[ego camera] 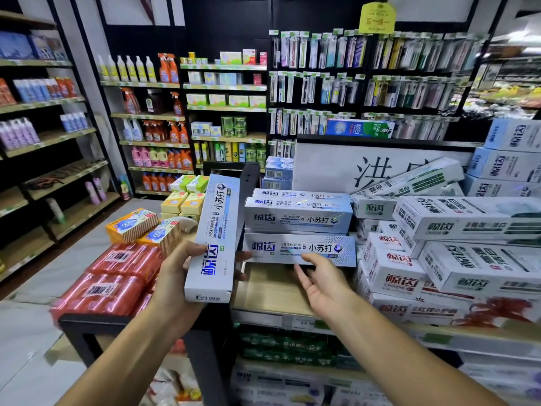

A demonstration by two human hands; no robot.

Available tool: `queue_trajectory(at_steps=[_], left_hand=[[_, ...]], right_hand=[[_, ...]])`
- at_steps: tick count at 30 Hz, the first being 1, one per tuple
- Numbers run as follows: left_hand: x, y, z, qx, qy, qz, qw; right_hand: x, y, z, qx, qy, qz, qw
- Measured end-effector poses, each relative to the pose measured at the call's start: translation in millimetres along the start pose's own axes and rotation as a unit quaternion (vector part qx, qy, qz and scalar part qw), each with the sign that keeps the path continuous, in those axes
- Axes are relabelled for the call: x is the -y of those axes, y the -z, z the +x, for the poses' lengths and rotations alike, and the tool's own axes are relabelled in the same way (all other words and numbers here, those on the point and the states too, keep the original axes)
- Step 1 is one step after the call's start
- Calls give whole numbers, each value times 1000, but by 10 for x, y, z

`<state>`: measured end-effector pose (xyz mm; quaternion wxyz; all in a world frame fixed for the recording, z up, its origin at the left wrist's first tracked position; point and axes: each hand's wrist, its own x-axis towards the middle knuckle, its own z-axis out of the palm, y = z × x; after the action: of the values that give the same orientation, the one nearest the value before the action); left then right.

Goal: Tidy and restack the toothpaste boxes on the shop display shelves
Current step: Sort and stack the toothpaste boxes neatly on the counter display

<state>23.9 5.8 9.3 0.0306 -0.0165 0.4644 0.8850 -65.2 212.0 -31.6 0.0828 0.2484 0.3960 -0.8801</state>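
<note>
My left hand (175, 273) grips a long silver-blue toothpaste box (215, 235), held upright in front of the shelf's left end. A stack of matching silver-blue boxes (298, 218) lies flat on the wooden shelf (272, 288). The lowest box of that stack (298, 249) juts forward. My right hand (319, 281) is under its front edge, fingers spread and relaxed, holding nothing; whether the fingertips touch the box is unclear. White toothpaste boxes with red or green print (439, 259) are piled unevenly to the right.
Red wrapped packs (111, 276) and orange soap boxes (134, 227) fill the black stand at the left. More boxes sit on the lower shelf (287, 347). Toothbrushes (351, 83) hang on the back wall; cleaning bottles (158, 133) line far shelves. Open floor lies at the left.
</note>
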Motion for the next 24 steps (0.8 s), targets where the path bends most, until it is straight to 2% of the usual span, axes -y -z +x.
queue_trajectory(at_steps=[3,5,7,8,9,10,11,12,13,14,16,17,18,20,22,24], left_hand=[[14,12,22,-1,-1,-6,1000],[18,13,27,-3,-5,-12,1000],[16,5,17,-11,-4,-13,1000],[10,3,12,-15,-1,-9,1000],[4,5,10,-17,2,-3,1000],[-1,1,6,-17,4,1,1000],[-6,2,3,-17,4,5,1000],[-13,-6,-1,-16,5,7,1000],[-19,-11,-6,-14,7,5,1000],[-26,-18,-7,-9,10,2,1000],[-37,-19,-12,4,15,-2,1000],[-37,-14,-13,7,15,-4,1000],[-37,-8,-14,10,13,-6,1000],[-37,-12,-20,8,10,-7,1000],[-43,-25,-28,2,8,2,1000],[-45,-34,-32,-15,9,16,1000]], right_hand=[[15,-26,-7,-8,16,5,1000],[22,12,-56,1,-10,-24,1000],[23,80,-154,51,-27,-154,986],[18,109,-189,78,5,-253,964],[30,135,-211,93,95,-364,922],[61,148,-193,88,236,-472,845],[107,142,-154,68,382,-562,730],[160,110,-84,47,495,-622,605],[228,60,-13,36,539,-669,511],[291,10,70,28,537,-715,447],[356,-35,206,15,478,-796,371],[366,-36,233,16,459,-811,363],[355,-27,234,24,464,-802,376],[302,34,176,52,499,-770,394],[202,129,102,64,537,-747,387],[142,207,75,69,548,-733,397]])
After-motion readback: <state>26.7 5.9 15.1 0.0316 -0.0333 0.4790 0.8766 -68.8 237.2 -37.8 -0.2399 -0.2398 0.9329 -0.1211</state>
